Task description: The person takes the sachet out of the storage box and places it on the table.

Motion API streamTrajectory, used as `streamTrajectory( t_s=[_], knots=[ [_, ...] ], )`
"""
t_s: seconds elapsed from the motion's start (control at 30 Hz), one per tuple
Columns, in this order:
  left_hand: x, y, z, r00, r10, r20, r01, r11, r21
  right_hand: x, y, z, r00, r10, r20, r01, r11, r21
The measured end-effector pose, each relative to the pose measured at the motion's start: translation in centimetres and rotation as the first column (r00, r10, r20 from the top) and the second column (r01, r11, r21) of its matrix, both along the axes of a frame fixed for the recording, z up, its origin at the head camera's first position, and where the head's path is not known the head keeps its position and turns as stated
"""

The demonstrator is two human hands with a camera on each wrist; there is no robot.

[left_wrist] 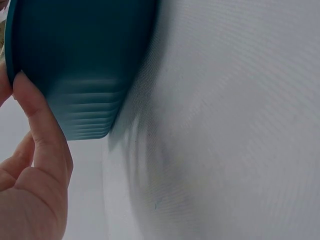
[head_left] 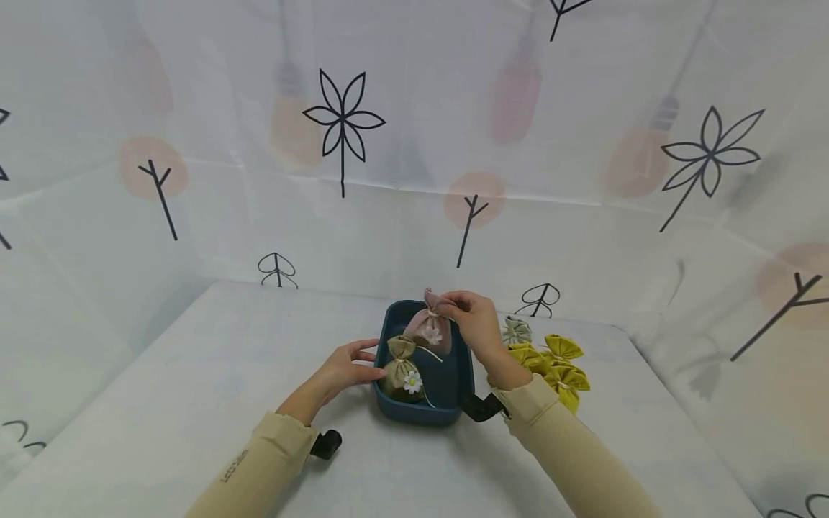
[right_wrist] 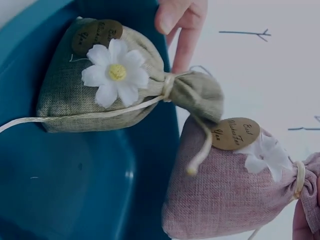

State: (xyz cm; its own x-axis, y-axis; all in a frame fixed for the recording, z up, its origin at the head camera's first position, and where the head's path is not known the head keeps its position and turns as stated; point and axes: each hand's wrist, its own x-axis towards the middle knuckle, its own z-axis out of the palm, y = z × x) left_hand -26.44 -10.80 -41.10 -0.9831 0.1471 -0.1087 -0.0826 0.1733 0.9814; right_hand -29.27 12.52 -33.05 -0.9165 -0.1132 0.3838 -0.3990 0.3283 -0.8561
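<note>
white table, pink pouch (head_left: 430, 329) over tray (head_left: 453, 378), under right hand (head_left: 476, 320)

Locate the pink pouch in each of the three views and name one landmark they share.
Head: pink pouch sits centre, at the tray's far end, its neck pinched by the right hand.
Left wrist: not in it.
Right wrist: lower right, beside the olive pouch.
Shared landmark: the blue tray, top left in the left wrist view, left in the right wrist view.
</note>
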Motion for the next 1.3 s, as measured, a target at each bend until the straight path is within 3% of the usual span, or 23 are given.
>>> streamTrajectory(
  t_s=[0.17, 0.47, 1.1, 1.3],
  knots=[
    [0.1, 0.0, 0.1, 1.0, 0.0, 0.001, 0.0, 1.0, -0.021, 1.0, 0.5, 0.4, 0.998, -0.02, -0.059, 0.02, 1.0, -0.002],
    [0.2, -0.1, 0.2, 1.0, -0.006, -0.006, 0.006, 1.0, -0.021, 2.6, 1.8, 0.5, 0.995, -0.052, -0.085, 0.047, 0.997, -0.062],
    [0.3, 0.0, 0.2, 1.0, 0.003, 0.002, -0.003, 1.0, -0.009, 6.3, 6.1, 0.1, 0.993, -0.118, -0.02, 0.115, 0.987, -0.112],
    [0.2, 0.1, 0.2, 1.0, 0.009, 0.005, -0.009, 1.0, -0.013, 7.3, 7.4, -0.4, 0.984, -0.168, -0.057, 0.162, 0.981, -0.108]
  ],
)
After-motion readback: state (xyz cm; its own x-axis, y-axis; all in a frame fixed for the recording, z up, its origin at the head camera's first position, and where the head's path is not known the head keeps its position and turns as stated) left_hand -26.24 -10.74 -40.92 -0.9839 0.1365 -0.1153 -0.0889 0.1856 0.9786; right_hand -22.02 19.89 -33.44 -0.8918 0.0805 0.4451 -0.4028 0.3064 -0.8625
